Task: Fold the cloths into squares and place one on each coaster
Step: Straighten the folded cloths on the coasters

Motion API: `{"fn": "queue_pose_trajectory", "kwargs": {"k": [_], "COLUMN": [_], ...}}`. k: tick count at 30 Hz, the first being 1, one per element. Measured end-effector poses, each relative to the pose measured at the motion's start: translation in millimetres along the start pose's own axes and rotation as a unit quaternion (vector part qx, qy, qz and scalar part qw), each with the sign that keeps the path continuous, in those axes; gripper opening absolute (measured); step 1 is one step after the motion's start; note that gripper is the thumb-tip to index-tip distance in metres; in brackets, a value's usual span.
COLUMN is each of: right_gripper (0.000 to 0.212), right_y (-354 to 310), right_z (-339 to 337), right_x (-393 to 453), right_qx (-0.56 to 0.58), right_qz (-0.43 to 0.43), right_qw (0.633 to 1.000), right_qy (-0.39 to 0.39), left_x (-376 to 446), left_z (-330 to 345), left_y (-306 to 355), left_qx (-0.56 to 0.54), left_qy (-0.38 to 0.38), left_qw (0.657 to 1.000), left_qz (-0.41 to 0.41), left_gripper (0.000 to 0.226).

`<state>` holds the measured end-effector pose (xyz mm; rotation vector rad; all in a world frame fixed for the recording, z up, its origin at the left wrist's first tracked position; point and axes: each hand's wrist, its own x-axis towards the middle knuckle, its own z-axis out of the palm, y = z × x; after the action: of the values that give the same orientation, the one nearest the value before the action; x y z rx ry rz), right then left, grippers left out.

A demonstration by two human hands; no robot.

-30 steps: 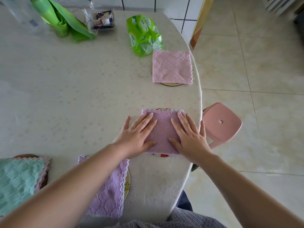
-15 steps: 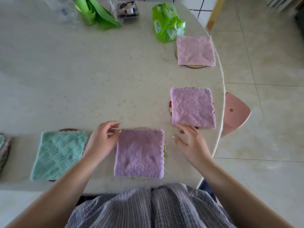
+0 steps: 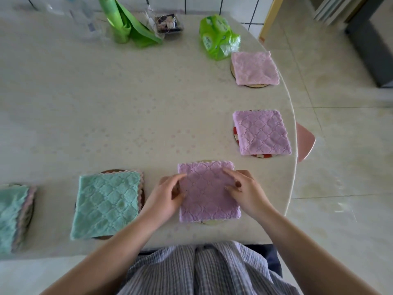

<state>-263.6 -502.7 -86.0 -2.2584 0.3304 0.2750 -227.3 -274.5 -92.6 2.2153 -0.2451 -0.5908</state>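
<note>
Both hands are resting on the cloth [image 3: 207,194]. The left hand [image 3: 164,196] is pinching its left edge. The right hand [image 3: 246,188] is pressing, its grip curled.

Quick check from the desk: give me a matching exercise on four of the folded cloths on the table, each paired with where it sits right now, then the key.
Things:
1. teal cloth
2. near purple cloth
3. middle purple cloth
4. far pink cloth

Places:
A. on the coaster with red and white showing at its edge, by the table's right rim
B. beside the green plastic packet
C. under both hands, the left hand and right hand, in front of the person
D. on a dark round coaster, left of the hands

Pairs: 1-D, 2-C, 3-A, 4-B
</note>
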Motion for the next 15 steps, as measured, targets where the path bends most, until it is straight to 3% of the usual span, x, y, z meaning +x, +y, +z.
{"fn": "queue_pose_trajectory", "kwargs": {"k": [4,8,11,13,15], "right_gripper": [0.047,0.046,0.048,0.051,0.057], "right_y": [3.0,8.0,8.5,7.8,6.5], "right_z": [0.4,2.2,-0.1,-0.5,3.5], "right_x": [-4.5,-7.0,-8.4,-9.9,-11.8], "right_qx": [-0.001,-0.007,-0.087,-0.177,-0.246], "right_qz": [-0.018,-0.009,-0.036,-0.084,-0.122], "right_qw": [0.999,1.000,0.995,0.980,0.961], "right_qy": [0.035,0.021,0.035,0.031,-0.005], "left_x": [1.3,1.5,-4.1,-7.5,-8.0], "left_z": [3.1,4.6,4.2,7.3,12.7], "left_y": [3.5,5.1,8.1,12.2,15.8], "left_qx": [-0.011,-0.009,0.124,0.247,0.317], "left_qy": [0.002,0.000,0.046,0.068,0.034], "left_qw": [1.000,1.000,0.991,0.961,0.935], "left_qz": [-0.002,-0.020,0.032,0.109,0.157], "left_gripper": [0.045,0.045,0.049,0.050,0.053]}}
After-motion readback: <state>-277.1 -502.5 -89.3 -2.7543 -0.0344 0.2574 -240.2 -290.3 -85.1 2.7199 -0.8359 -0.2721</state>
